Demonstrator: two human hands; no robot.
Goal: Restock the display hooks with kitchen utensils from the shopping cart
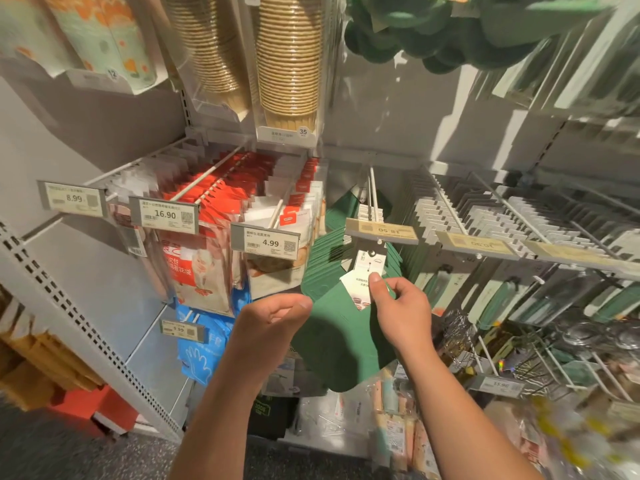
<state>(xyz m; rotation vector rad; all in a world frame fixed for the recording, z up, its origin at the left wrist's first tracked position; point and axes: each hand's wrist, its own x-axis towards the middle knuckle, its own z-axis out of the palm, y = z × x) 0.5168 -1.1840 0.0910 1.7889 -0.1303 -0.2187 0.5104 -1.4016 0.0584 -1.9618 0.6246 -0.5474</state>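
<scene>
Green mat (341, 344) card tag (360, 285) pinched by right hand (401, 313); left hand (273, 317) loosely curled, empty. Align tag hole with hook tip (380, 242), slide back level.

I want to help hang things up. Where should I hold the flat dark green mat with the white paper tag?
Pinch the white paper tag atop the flat dark green mat, coming from below right, as the right hand does; probably easiest, since the floppy mat hangs beneath.
</scene>
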